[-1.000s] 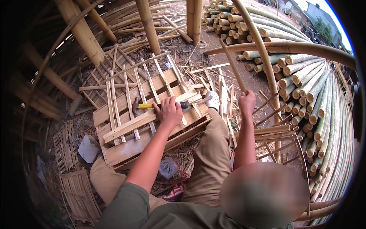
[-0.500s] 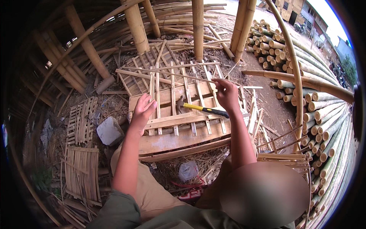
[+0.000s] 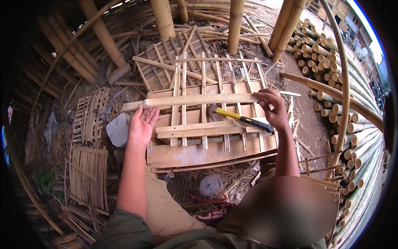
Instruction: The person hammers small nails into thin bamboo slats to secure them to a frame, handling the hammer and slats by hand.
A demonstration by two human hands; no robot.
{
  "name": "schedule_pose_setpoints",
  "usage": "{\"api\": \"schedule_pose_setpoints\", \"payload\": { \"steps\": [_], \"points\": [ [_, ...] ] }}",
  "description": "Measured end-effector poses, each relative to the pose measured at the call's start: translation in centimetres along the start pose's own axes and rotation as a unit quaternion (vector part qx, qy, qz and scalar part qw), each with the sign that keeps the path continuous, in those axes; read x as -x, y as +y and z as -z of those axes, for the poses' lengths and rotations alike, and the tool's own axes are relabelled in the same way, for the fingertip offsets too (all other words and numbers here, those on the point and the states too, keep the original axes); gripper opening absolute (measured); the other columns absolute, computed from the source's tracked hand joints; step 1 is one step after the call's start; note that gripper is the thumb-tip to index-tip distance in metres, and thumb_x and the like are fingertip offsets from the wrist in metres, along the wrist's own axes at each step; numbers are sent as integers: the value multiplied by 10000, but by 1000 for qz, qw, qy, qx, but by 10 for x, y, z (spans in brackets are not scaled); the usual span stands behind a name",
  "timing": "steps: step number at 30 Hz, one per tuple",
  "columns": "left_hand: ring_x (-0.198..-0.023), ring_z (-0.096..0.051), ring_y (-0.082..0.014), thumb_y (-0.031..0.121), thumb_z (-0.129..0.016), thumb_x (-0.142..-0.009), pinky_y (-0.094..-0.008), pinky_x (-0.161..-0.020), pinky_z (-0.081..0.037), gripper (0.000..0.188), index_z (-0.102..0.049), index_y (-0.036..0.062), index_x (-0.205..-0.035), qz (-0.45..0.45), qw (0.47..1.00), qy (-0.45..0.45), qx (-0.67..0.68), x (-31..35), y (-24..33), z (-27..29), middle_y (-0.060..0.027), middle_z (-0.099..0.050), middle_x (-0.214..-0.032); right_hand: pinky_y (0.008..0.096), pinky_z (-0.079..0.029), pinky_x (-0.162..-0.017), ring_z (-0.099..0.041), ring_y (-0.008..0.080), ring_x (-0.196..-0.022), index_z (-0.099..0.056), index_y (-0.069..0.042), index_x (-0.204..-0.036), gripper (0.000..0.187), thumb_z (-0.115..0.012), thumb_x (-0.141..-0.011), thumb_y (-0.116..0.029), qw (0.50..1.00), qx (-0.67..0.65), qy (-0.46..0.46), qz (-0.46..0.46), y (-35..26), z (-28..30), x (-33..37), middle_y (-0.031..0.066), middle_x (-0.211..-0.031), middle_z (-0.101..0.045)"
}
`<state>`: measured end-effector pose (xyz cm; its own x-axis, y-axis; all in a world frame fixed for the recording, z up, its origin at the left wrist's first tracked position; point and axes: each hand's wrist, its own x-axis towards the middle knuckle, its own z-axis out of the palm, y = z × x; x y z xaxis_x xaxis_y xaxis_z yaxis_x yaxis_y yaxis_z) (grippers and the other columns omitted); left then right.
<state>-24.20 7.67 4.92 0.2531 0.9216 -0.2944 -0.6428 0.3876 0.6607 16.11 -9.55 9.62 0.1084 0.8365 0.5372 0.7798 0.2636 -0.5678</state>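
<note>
A long flat bamboo slat (image 3: 199, 100) lies crosswise over a lattice of bamboo strips (image 3: 203, 83), its broad pale face up. My right hand (image 3: 274, 108) pinches the slat's right end between thumb and fingers. Near its left end, my left hand (image 3: 143, 124) is palm up with fingers stretched out; the fingertips are at the slat's lower edge, and I cannot tell whether they bear it. A claw hammer (image 3: 238, 117) with a yellow and black handle rests on the lattice, below the slat. Another bamboo slat (image 3: 195, 131) crosses the lattice nearer me.
Wooden boards (image 3: 195, 155) support the lattice. A pale block (image 3: 118, 129) stands at left, near slatted bamboo panels (image 3: 89, 176). Cut bamboo poles (image 3: 360, 145) are stacked at right; upright bamboo posts (image 3: 235, 27) stand beyond. A plastic bag (image 3: 211, 185) lies near my legs.
The slat in my right hand has turned from thin edge to broad face and come nearer me. My left hand has turned palm up. The whole view has shifted slightly.
</note>
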Motion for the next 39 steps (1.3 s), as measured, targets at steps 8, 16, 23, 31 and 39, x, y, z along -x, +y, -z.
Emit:
{"api": "schedule_pose_setpoints", "payload": {
  "steps": [8, 16, 23, 31, 39],
  "points": [
    [-1099, -625, -257, 139, -611, -977, -390, -959, -578, 396, -505, 38, -1344, -162, 984, 50, -55, 7, -4, -9, -155, -614, -1183, 432, -531, -729, -675, 305, -896, -632, 46, -1148, 506, -700, -912, -396, 964, 156, 4, -215, 33, -12, 24, 208, -1016, -677],
    [-1060, -643, -269, 93, -585, -977, -388, -938, -592, 343, -506, 25, -1304, -181, 978, 99, -19, 2, -3, 3, -166, -612, -1176, 473, -496, -698, -647, 421, -815, -582, 29, -884, 471, -760, -839, -404, 921, 203, -262, -207, 19, -34, 30, 249, -829, -653],
    [-1075, -629, -287, 83, -549, -984, -390, -952, -581, 374, -452, 24, -1341, -204, 973, 106, 22, -9, 6, 21, -172, -596, -1171, 467, -502, -733, -656, 397, -833, -648, 12, -845, 264, -683, -893, -245, 928, 220, -205, -221, -2, -31, 20, 213, -824, -673],
    [-1061, -616, -300, 73, -530, -989, -390, -944, -584, 364, -433, 9, -1334, -224, 967, 123, 20, -8, 3, 13, -189, -555, -1181, 450, -472, -640, -616, 329, -634, -666, 23, -839, 460, -606, -963, -416, 915, 135, -141, -353, 21, -15, 26, 197, -708, -642],
    [-1028, -633, -291, 54, -547, -977, -401, -923, -599, 324, -461, 2, -1284, -163, 983, 79, -1, -2, -11, 6, -190, -573, -1165, 245, -321, -424, -456, 66, -484, -526, -101, -714, 359, -742, -905, -315, 870, -148, 46, -468, 6, -16, 13, -11, -584, -520]
  ]
}}
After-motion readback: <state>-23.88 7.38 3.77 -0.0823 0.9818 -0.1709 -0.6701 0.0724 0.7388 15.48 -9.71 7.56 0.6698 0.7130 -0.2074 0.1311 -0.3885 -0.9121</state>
